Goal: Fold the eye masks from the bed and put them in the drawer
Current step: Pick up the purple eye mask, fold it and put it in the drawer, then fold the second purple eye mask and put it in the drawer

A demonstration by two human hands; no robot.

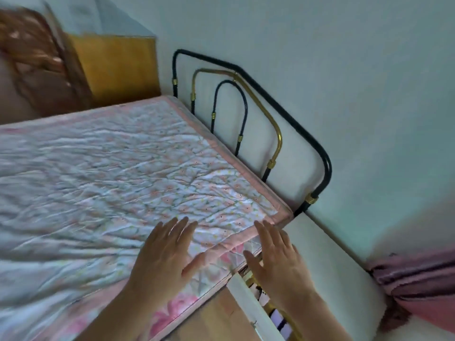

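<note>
pink-edged quilt (123,173), printed with small flowers and rumpled into soft ridges, covers the bed (273,193) across the left and middle of the view. no eye masks show anywhere on it; whether any lie outside the view i cannot tell. the left hand (165,257) hovers at about 6 o'clock over the quilt's near edge, fingers straight and spread, grasping nothing. the right hand (278,262) sits just beside it toward 5 o'clock, over the bed's corner, fingers likewise spread and released; whether either palm touches the cloth i cannot tell.

below the right hand, at 5 o'clock, the drawer (256,308) stands open, its white front angled toward the bottom edge, with some light folded things and a gold rim visible inside, too blurred to name. a black and gold metal bed frame (270,124) rises at 1 o'clock against the pale wall (357,82). an orange-yellow cabinet (115,70) stands at 11 o'clock, and pinkish cloth (413,286) bunches at 4 o'clock.

judging by the bare quilt and the open drawer, the step in hand looks like a last check of the bed, or closing up. to do it well, sweep flat palms across the ridges toward 9 o'clock, since a thin mask could hide in a fold. then push the drawer front squarely with the right hand, keeping fingers off its edge.
</note>
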